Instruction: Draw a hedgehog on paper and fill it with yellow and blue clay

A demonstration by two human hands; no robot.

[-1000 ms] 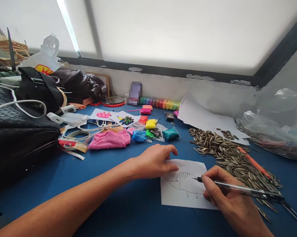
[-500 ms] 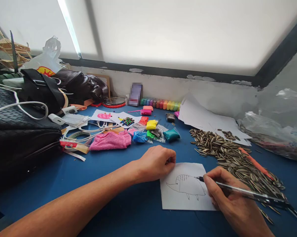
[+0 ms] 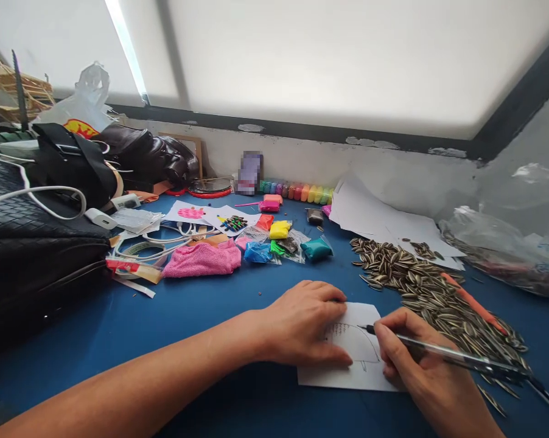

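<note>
A white sheet of paper [image 3: 320, 377] lies on the blue table in front of me. It bears a line drawing of an animal [image 3: 364, 350] with a rounded back and thin legs. My left hand [image 3: 308, 325] rests across the paper's left side with fingers spread, covering the animal's head and part of its body. Between the fingers of my right hand [image 3: 420, 359] is a pen [image 3: 457, 354], its dark tip at the line of the back. Small marks show on the back, between the pen tip and my left hand.
Striped sunflower seeds [image 3: 439, 298] lie heaped at right, an orange tool [image 3: 475, 302] among them. White sheets [image 3: 379, 213] and a plastic bag [image 3: 507, 243] are behind. Clay packets [image 3: 318, 248], a pink cloth [image 3: 204, 258] and finished pictures [image 3: 215, 222] sit farther back; a black bag [image 3: 37, 243] stands left.
My left hand has opened from a curled pose at the paper's top left corner and moved down and right onto the drawing. The pen tip has shifted slightly left.
</note>
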